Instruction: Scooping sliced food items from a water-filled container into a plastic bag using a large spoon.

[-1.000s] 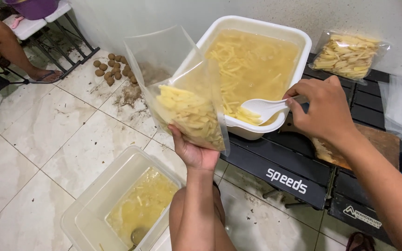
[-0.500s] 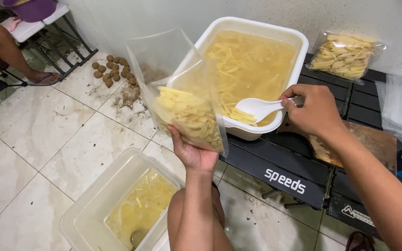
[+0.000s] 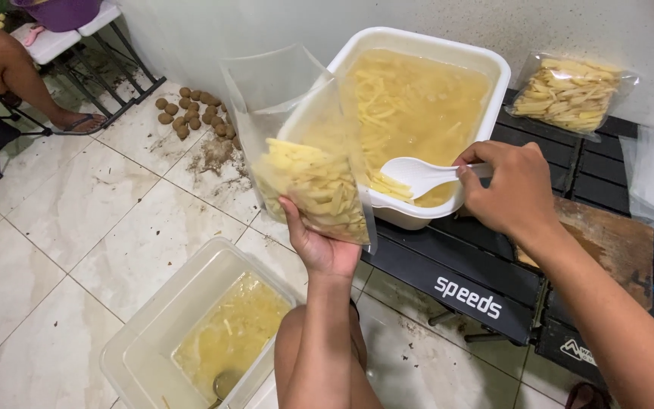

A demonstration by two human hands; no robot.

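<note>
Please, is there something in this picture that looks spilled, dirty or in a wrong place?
Yes. A heap of brown potatoes lies directly on the tiled floor, with loose dirt scattered beside it. A clear tub of cloudy water with a few potato strips also stands on the floor. Nothing looks spilled from the white tub.

Worn on the head, looking steeply down and forward over both forearms, close enough that the left hand (image 3: 319, 246) and right hand (image 3: 505, 189) fill the middle of the frame. Faces a black folding table (image 3: 463, 265) on the right and a pale wall (image 3: 281, 23) at the top, with tiled floor (image 3: 77, 220) spreading left and below. Only one view, so nothing shared with another. Wide angle, slight tilt.
</note>
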